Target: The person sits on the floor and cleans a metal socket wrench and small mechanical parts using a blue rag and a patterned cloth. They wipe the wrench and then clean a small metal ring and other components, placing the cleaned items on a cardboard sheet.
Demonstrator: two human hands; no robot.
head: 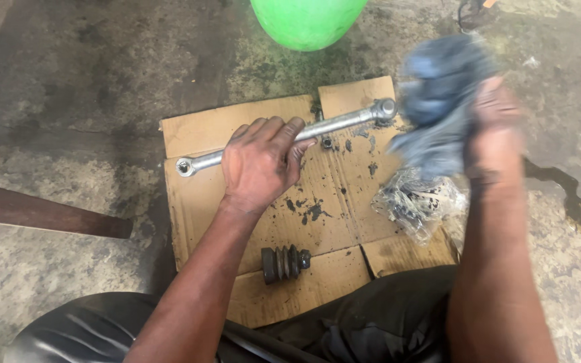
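My left hand [261,163] grips the middle of a long silver metal rod [344,122] with a ring end at each tip, held just over a sheet of brown cardboard [203,128]. My right hand [499,128], blurred by motion, clutches a bundle of blue-grey cloth [438,87] near the rod's right end. A black ribbed rubber boot [284,263] lies on the cardboard near my knees. A crumpled clear plastic bag [417,202] holding small dark parts rests at the cardboard's right edge.
A green round container [307,20] stands at the top. A dark wooden plank [42,214] lies at the left on the stained concrete floor [89,74]. Black grease spots [311,210] mark the cardboard. My dark trousers [371,323] fill the bottom.
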